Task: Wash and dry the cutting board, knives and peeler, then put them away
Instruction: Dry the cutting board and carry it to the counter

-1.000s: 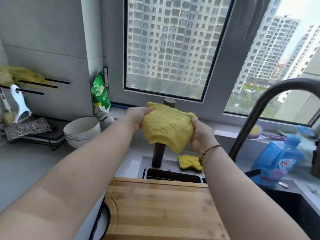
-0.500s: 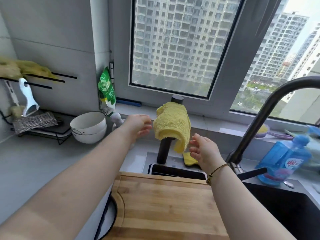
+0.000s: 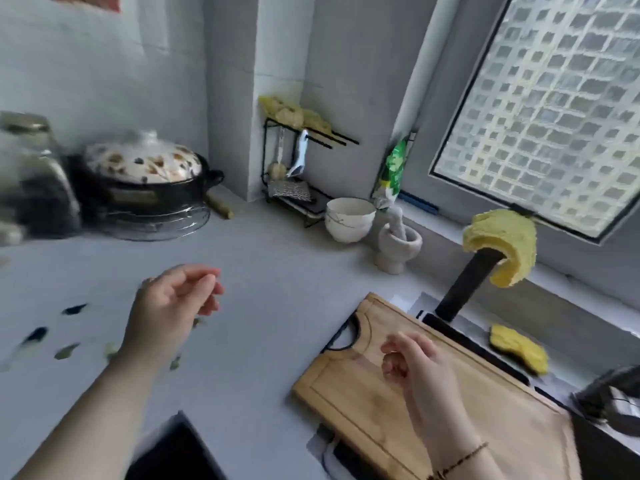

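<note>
One hand (image 3: 419,368) above cutting board (image 3: 341,388)

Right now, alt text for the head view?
Two empty hands hover over a grey kitchen counter: the left hand above the counter itself, the right hand above a wooden cutting board. A yellow cloth hangs draped over a dark post near the window; a lidded pot sits at the back.

Both forearms reach forward, left grip (image 3: 176,303) and right grip (image 3: 415,368) loosely curled and empty.
</note>
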